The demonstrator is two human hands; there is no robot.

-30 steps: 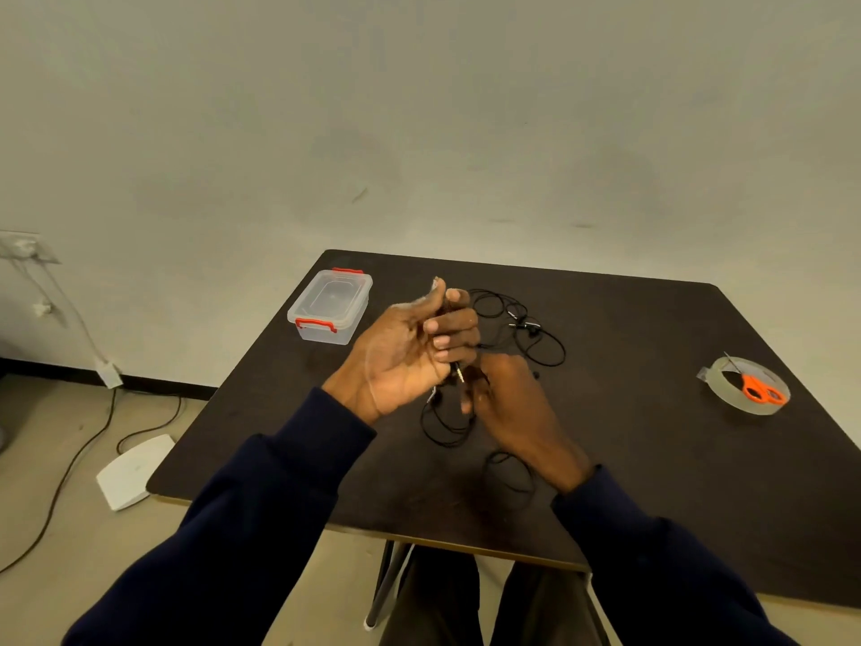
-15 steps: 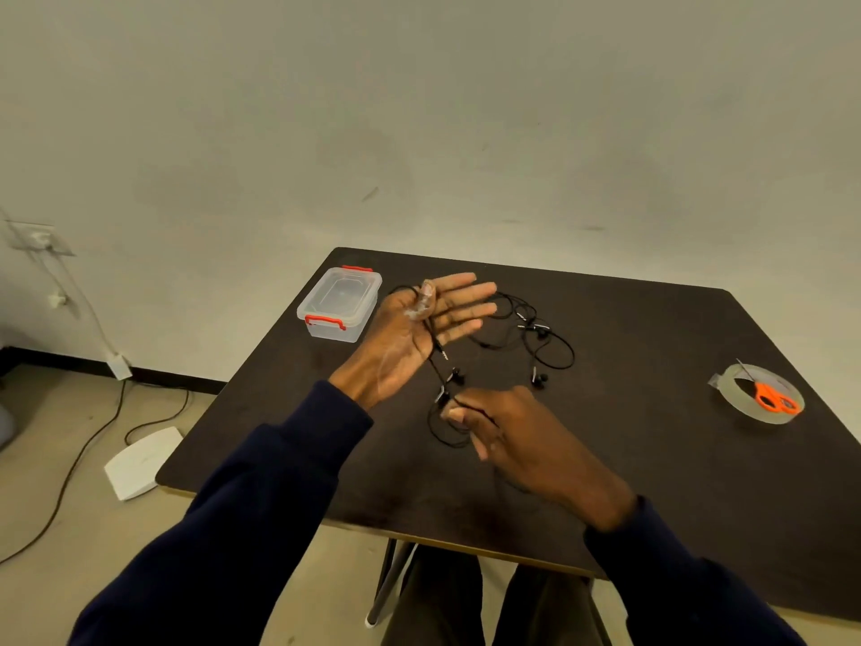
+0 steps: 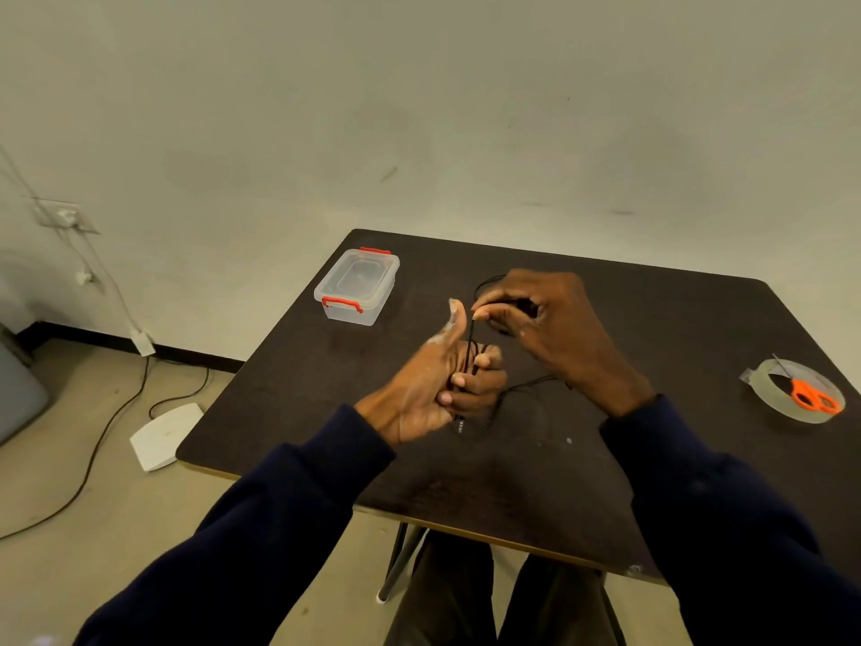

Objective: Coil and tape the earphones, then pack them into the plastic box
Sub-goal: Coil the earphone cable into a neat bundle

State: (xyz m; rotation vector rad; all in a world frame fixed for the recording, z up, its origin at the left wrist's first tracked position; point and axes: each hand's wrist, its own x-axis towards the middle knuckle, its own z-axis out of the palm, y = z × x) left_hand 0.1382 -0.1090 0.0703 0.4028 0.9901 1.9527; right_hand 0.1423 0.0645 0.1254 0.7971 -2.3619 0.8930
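Coils earphones [image 3: 471, 335] round clenched left hand [image 3: 426, 394], pinches them with right hand [image 3: 554, 331]; needs steady tension, even loops, arguably.

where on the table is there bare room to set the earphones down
Bare table lies between the right hand and the tape roll, and along the near edge between the sleeves. The gap from plastic box to left hand is narrower. Crowded middle: both hands hold the earphones.
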